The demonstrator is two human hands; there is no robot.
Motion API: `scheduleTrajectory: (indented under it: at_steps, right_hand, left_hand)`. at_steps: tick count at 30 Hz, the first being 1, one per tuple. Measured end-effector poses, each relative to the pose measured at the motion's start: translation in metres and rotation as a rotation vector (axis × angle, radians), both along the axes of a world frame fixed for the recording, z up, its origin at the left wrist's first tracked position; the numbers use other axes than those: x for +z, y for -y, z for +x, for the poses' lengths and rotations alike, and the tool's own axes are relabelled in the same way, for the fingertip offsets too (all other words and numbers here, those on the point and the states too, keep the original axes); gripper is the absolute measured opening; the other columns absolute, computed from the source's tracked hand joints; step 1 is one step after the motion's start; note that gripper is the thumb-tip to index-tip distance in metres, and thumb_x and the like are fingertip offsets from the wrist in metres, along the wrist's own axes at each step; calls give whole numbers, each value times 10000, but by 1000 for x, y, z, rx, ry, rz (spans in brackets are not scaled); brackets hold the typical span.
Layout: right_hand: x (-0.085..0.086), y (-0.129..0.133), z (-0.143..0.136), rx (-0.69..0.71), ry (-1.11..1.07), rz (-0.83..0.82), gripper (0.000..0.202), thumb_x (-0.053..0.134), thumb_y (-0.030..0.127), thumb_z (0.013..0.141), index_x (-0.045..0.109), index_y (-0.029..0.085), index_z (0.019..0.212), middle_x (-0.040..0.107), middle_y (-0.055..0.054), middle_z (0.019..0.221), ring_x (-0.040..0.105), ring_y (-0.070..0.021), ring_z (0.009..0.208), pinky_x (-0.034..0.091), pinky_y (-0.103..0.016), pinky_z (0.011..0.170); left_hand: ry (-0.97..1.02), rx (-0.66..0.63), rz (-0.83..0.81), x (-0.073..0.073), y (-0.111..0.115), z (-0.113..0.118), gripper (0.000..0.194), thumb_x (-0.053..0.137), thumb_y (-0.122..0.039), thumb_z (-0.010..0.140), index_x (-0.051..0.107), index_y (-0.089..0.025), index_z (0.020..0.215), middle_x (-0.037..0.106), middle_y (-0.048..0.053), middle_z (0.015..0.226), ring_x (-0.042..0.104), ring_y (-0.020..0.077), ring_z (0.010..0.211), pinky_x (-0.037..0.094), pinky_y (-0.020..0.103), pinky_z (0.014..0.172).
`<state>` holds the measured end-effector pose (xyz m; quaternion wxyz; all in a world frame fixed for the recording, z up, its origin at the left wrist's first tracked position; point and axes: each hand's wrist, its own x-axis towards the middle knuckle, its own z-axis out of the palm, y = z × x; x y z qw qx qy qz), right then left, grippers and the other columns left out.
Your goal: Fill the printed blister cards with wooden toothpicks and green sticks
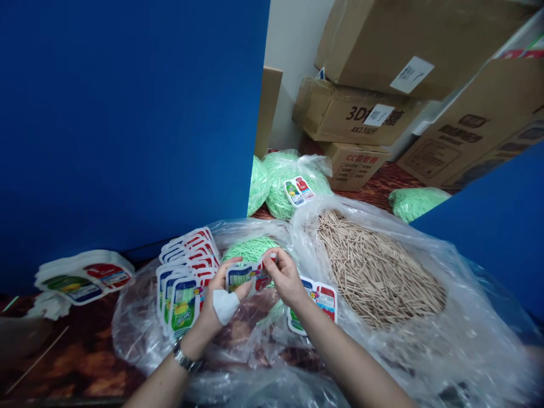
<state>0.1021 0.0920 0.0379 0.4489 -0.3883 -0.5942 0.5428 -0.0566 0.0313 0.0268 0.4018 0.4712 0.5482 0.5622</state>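
My left hand [216, 286], with a white patch near the thumb, grips the left side of a flat printed double-bottle packet [239, 276]. The thumb and fingers of my right hand [285, 279] pinch its red right end. Just beyond my hands lies a heap of light green sticks [250, 247] in a clear plastic bag. Fanned rows of like packets [183, 306] lie by my left hand, showing a green and a red bottle side by side. Another packet [325, 300] sits partly under my right forearm.
A large clear bag of thin brown sticks [378, 266] lies open at right. Farther back are bagged green sticks [276, 198] with a packet on top, and stacked cardboard boxes [361, 113]. More packets [87, 275] are piled at left, beside a blue panel [127, 124].
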Motion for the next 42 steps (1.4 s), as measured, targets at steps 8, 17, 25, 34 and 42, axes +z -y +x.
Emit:
scheduleTrajectory:
  at_steps: [8, 17, 25, 34, 42]
  right_hand:
    - [2, 7, -2, -47, -47, -29, 245, 558, 439, 865, 557, 194, 872, 525, 29, 686, 473, -111, 600, 383, -226, 570]
    - [1, 21, -3, -1, 4, -10, 222, 556, 421, 867, 565, 200, 875, 522, 29, 690, 465, -114, 602, 377, -232, 576]
    - [-2, 22, 0, -79, -42, -68, 240, 545, 437, 867, 554, 199, 901, 515, 31, 664, 475, -116, 584, 389, -232, 556]
    - [6, 36, 2, 2, 78, -26, 203, 518, 403, 893, 562, 208, 932, 512, 35, 664, 465, -113, 572, 374, -232, 541]
    - [11, 29, 121, 34, 992, 337, 403, 555, 432, 869, 553, 210, 1206, 622, -131, 1086, 549, -280, 1023, 434, -403, 847]
  left_hand:
    - [19, 1, 2, 3, 2, -1, 415, 747, -276, 662, 582, -171, 1028, 671, 102, 1085, 661, 227, 917, 541, 322, 765]
    - [-14, 21, -97, -2, 16, -2, 210, 710, -270, 719, 579, -175, 853, 637, -11, 772, 598, 140, 644, 486, 239, 596]
    - [-148, -3, -13, 2, 18, -5, 202, 657, -283, 768, 669, -161, 928, 674, 94, 1011, 646, 224, 882, 529, 319, 741]
    - [-257, -16, -96, 3, 28, -2, 323, 713, -304, 706, 635, -164, 986, 711, 85, 945, 665, 244, 846, 542, 382, 770]
    - [-256, 30, -406, -41, 65, -75, 380, 761, -476, 591, 710, -189, 835, 767, 59, 805, 703, 316, 766, 585, 429, 725]
